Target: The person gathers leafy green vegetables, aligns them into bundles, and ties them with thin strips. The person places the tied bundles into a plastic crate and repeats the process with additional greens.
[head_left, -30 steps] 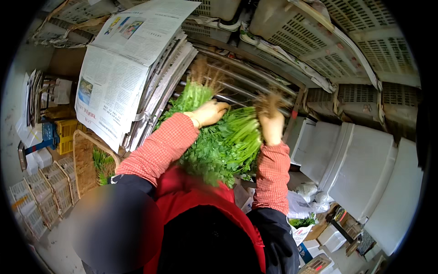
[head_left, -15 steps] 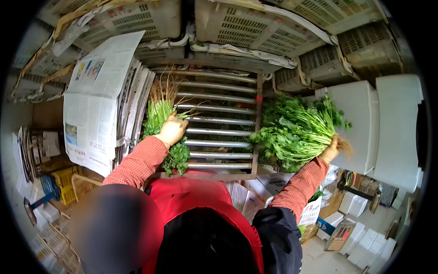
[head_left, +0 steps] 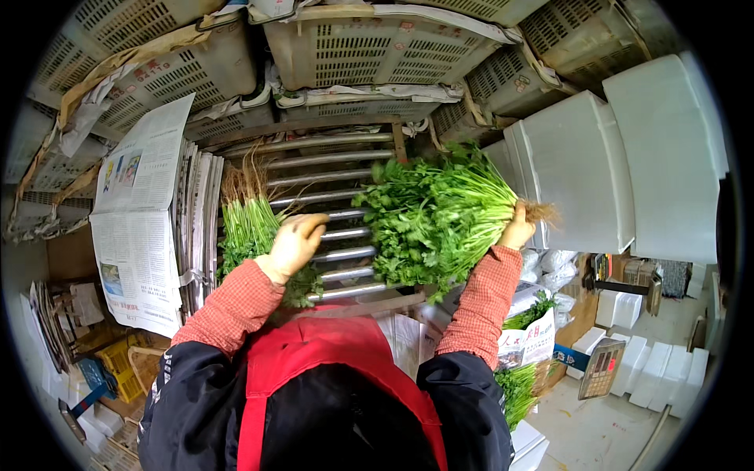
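My right hand [head_left: 518,228] is closed round the root end of a large bunch of coriander [head_left: 440,212], whose leaves point left over the right part of a metal-barred rack [head_left: 343,234]. A smaller bunch of coriander [head_left: 250,224] lies on the left of the rack, brown roots toward the far side. My left hand [head_left: 294,245] is over the bars just right of this smaller bunch, its fingers loosely bent and somewhat apart, with nothing visible in them. My left forearm hides part of the smaller bunch's leaves.
A stack of newspapers [head_left: 141,212] stands against the rack's left side. Plastic crates [head_left: 377,51] line the far side. White foam boxes [head_left: 573,169] stand on the right. Below them are a newspaper-wrapped green bundle [head_left: 528,342] and a calculator-like keypad device [head_left: 602,367].
My left hand has come off the smaller bunch and shifted right of it. My right hand has brought the large bunch left, over the rack. The whole view has shifted too.
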`<state>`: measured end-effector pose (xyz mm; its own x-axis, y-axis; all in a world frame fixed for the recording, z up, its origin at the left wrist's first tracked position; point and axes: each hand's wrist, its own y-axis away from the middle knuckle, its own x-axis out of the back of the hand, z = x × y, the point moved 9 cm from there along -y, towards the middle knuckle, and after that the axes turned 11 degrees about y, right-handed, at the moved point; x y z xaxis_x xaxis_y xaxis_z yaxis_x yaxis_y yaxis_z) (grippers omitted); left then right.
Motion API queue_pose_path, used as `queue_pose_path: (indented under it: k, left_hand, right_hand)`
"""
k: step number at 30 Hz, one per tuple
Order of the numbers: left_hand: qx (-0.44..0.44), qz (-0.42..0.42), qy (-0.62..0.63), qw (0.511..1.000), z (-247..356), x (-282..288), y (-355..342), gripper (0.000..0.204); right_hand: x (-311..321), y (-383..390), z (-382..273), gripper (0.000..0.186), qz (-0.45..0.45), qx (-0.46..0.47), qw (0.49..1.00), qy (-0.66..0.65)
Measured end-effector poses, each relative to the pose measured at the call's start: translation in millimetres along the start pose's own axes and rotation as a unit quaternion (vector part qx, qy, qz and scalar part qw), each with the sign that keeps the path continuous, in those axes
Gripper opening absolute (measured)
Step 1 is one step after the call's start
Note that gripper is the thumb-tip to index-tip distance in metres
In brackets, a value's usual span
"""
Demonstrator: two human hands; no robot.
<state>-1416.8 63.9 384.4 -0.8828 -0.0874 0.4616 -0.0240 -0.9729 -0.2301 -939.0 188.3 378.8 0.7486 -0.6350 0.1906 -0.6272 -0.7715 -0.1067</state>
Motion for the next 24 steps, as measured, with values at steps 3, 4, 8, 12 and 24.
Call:
queue_pose_path:
  k: [3, 4, 8, 12, 24]
  left_hand:
    - [-0.081, -0.005, 0.043, 0.996, 60.8, -16.7, -21.9, 0.014]
    - [-0.110, -0.007, 0.060, 0.992, 77.0, -23.0, -26.0, 0.014]
    - [-0.149, -0.036, 0.104, 0.983, 113.1, -44.0, -34.7, 0.013]
    - [-0.097, -0.037, 0.117, 0.988, 95.0, -48.6, -36.1, 0.013]
    - [-0.098, -0.011, 0.042, 0.994, 114.7, -79.2, -67.4, 0.012]
  right_hand:
    - [-29.2, 14.9, -27.4, 0.017, -0.001, 0.031, 0.999, 0.017]
    - [-33.0, 19.0, -37.0, 0.019, 0.003, 0.064, 0.996, 0.062]
    - [-48.0, 30.5, -41.4, 0.023, 0.001, 0.014, 0.996, 0.085]
    - [-57.1, 35.2, -49.0, 0.019, -0.009, 0.022, 0.998, 0.055]
    - [-75.7, 56.4, -75.5, 0.017, -0.050, 0.030, 0.995, 0.085]
